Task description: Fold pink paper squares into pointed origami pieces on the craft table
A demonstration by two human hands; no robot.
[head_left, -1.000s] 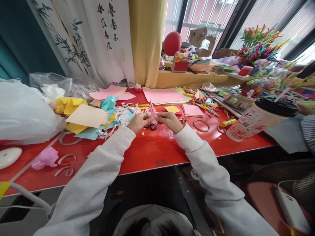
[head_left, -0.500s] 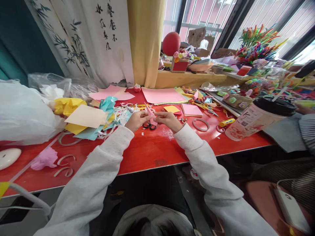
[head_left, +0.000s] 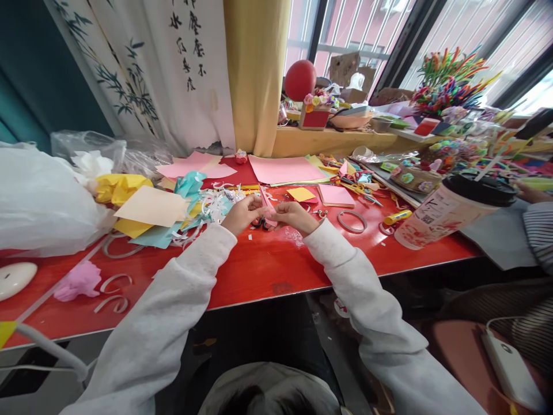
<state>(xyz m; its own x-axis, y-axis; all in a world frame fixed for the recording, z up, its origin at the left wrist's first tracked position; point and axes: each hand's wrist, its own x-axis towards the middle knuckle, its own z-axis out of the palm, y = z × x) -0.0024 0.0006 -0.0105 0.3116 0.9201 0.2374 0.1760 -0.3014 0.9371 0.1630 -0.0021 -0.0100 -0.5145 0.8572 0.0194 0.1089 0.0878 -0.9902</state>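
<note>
A folded piece of pink paper (head_left: 268, 208) is held between my two hands, just above the red table. My left hand (head_left: 242, 214) pinches its left side with thumb and fingers. On the other side, my right hand (head_left: 298, 217) grips the lower right edge between thumb and fingertips. Behind and below the paper, the dark handles of a pair of scissors (head_left: 259, 223) partly show. Shredded white paper strips (head_left: 215, 203) lie left of my left hand. A yellow square of paper (head_left: 301, 194) and a pink paper pad (head_left: 336, 195) lie beyond my right hand.
A lidded drink cup (head_left: 444, 210) stands at the right, near a roll of tape (head_left: 352, 221) and a yellow glue stick (head_left: 397, 217). Coloured sheets and a white plastic bag (head_left: 43, 199) crowd the left. Another person's striped sleeve (head_left: 538, 230) shows at far right.
The pink paper has turned slightly in my fingers, and my right hand has shifted a little, its fingertips now lower on the paper. Both hands keep hold of it.
</note>
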